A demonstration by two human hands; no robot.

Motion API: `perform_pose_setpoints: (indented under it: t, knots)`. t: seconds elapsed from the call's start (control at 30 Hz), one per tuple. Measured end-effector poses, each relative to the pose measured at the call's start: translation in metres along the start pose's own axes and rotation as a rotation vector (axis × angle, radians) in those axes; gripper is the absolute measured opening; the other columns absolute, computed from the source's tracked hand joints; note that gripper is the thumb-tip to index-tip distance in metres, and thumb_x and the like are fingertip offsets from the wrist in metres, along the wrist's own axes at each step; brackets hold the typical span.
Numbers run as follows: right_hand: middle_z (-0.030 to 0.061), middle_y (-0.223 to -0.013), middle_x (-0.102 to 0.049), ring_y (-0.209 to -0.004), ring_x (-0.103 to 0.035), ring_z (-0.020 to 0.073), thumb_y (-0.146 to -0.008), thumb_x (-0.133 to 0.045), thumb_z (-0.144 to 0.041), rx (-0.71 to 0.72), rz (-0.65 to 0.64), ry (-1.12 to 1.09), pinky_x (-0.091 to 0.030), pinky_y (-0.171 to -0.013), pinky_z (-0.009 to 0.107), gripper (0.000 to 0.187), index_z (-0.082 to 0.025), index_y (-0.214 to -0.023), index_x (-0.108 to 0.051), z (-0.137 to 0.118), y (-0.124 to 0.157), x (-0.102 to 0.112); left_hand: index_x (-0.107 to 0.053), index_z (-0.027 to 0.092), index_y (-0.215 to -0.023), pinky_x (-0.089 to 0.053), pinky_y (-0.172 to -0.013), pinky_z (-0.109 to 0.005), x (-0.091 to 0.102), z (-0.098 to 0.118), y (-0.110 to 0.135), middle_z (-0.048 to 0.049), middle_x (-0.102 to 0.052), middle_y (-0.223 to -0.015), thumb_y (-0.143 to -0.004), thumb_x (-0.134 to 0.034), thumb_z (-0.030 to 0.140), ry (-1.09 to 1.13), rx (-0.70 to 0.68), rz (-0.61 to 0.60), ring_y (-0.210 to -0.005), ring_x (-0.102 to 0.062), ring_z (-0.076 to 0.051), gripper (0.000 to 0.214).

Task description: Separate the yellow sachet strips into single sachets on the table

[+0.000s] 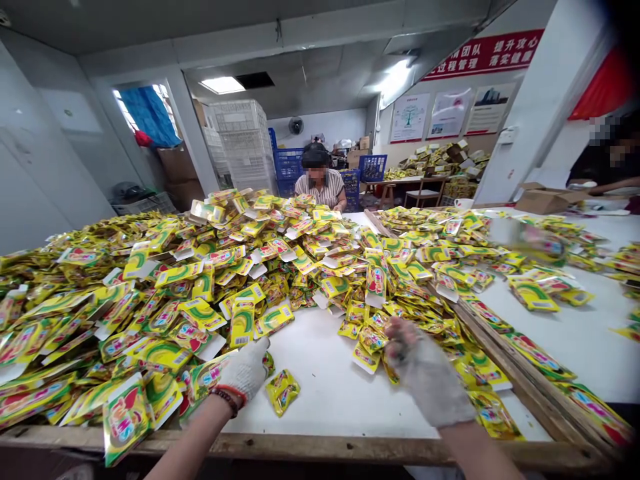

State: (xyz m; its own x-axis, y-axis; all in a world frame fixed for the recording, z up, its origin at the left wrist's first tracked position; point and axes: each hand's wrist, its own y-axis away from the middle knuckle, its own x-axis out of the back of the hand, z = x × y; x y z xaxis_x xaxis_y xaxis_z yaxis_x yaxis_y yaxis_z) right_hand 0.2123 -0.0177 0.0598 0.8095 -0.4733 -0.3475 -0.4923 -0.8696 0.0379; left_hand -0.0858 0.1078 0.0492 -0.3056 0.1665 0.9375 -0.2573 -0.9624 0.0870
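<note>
My left hand, in a white knit glove, is closed low over the table at the edge of the box pile. Beneath it lie a yellow-green printed box and a bit of yellow packaging; its grip is partly hidden. A small sealed yellow packet lies flat just to its right. My right hand, in a greyish glove with bare fingertips, has its fingers curled at a cluster of small yellow packets. What those fingers hold is hidden. A box with its white flap open lies beside them.
A large heap of yellow boxes covers the left and middle. Wooden strips divide the white table at right. A person sits across; another is at far right, near a cardboard box. A blurred object hovers there.
</note>
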Motion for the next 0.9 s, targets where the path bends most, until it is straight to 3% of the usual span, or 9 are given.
perform_pose_setpoints:
  t: [0.03,0.1,0.13,0.2,0.3,0.43,0.63,0.73,0.9]
  knots:
    - [0.0026,-0.082,-0.063,-0.052,-0.056,0.01,-0.08,-0.053,-0.046,-0.064,-0.122,0.262,-0.045,-0.048,0.023,0.032,-0.02,-0.097,-0.061,0.011,0.005,-0.017,-0.057,0.015,-0.115,-0.041,-0.094,-0.039,-0.004,0.001,-0.001,-0.0165,-0.063,-0.116,-0.073,-0.054,0.01,-0.017,0.002,0.005,-0.109,-0.058,-0.029,0.042]
    - [0.007,-0.077,-0.065,-0.047,-0.056,0.0137,-0.076,-0.057,-0.038,-0.137,-0.273,0.482,-0.042,-0.044,0.027,0.029,-0.014,-0.091,-0.066,0.039,0.016,-0.057,-0.058,0.015,-0.11,-0.041,-0.091,-0.037,-0.011,0.005,0.0,-0.0156,-0.064,-0.112,-0.073,-0.055,0.01,-0.032,-0.004,0.021,-0.106,-0.059,-0.028,0.038]
    - [0.0062,-0.08,-0.066,-0.056,-0.06,0.015,-0.08,-0.052,-0.039,-0.073,-0.363,0.807,-0.047,-0.054,0.028,0.031,-0.017,-0.096,-0.066,0.053,0.021,-0.077,-0.058,0.016,-0.105,-0.042,-0.087,-0.035,-0.014,0.007,0.002,-0.0139,-0.065,-0.108,-0.073,-0.056,0.012,-0.029,-0.01,0.027,-0.102,-0.06,-0.027,0.033]
    - [0.0125,-0.097,-0.067,-0.081,-0.066,0.0243,-0.067,-0.068,-0.036,-0.038,-0.399,0.994,-0.05,-0.073,0.035,0.036,-0.015,-0.096,-0.067,0.074,0.029,-0.111,-0.059,0.018,-0.095,-0.043,-0.078,-0.03,-0.019,0.009,0.005,-0.0087,-0.067,-0.096,-0.073,-0.059,0.016,-0.007,-0.017,0.036,-0.093,-0.061,-0.023,0.022]
    - [0.0209,-0.114,-0.062,-0.097,-0.064,0.0346,-0.06,-0.073,-0.028,0.012,-0.465,1.262,-0.049,-0.081,0.041,0.045,-0.012,-0.102,-0.067,0.084,0.035,-0.138,-0.056,0.018,-0.098,-0.04,-0.067,-0.025,-0.023,0.005,0.01,-0.0034,-0.064,-0.085,-0.073,-0.061,0.018,0.048,-0.002,0.058,-0.081,-0.06,-0.018,0.026]
    - [0.0207,-0.102,-0.068,-0.096,-0.064,0.0375,-0.062,-0.066,-0.016,0.053,-0.564,1.288,-0.049,-0.081,0.045,0.039,-0.012,-0.101,-0.067,0.079,0.037,-0.128,-0.054,0.016,-0.099,-0.04,-0.063,-0.024,-0.028,-0.004,0.02,-0.0001,-0.061,-0.075,-0.073,-0.06,0.017,0.143,0.019,0.054,-0.072,-0.059,-0.017,0.026]
    - [0.0032,-0.1,-0.072,-0.089,-0.066,0.0186,-0.074,-0.056,-0.019,0.015,-0.61,0.938,-0.049,-0.077,0.025,0.03,-0.021,-0.102,-0.066,0.074,0.036,-0.085,-0.051,0.021,-0.078,-0.042,-0.071,-0.026,-0.032,0.016,0.038,0.0008,-0.06,-0.082,-0.076,-0.054,0.024,0.37,-0.091,0.129,-0.079,-0.058,-0.017,0.005]
    - [0.0043,-0.1,-0.071,-0.092,-0.063,0.0198,-0.071,-0.059,-0.021,0.008,-0.522,0.739,-0.048,-0.079,0.026,0.03,-0.019,-0.099,-0.067,0.07,0.031,-0.073,-0.052,0.02,-0.078,-0.043,-0.06,-0.025,-0.038,0.036,0.044,0.0026,-0.059,-0.072,-0.075,-0.057,0.032,0.718,-0.094,-0.005,-0.067,-0.056,-0.015,0.013]
    - [0.0027,-0.082,-0.069,-0.078,-0.061,0.0186,-0.069,-0.061,-0.022,0.063,-0.384,0.908,-0.045,-0.069,0.026,0.016,-0.019,-0.085,-0.065,0.059,0.021,-0.057,-0.051,0.02,-0.087,-0.047,-0.054,-0.025,-0.052,0.061,0.047,0.0021,-0.062,-0.072,-0.071,-0.068,0.05,1.113,0.005,-0.212,-0.061,-0.059,-0.014,0.038]
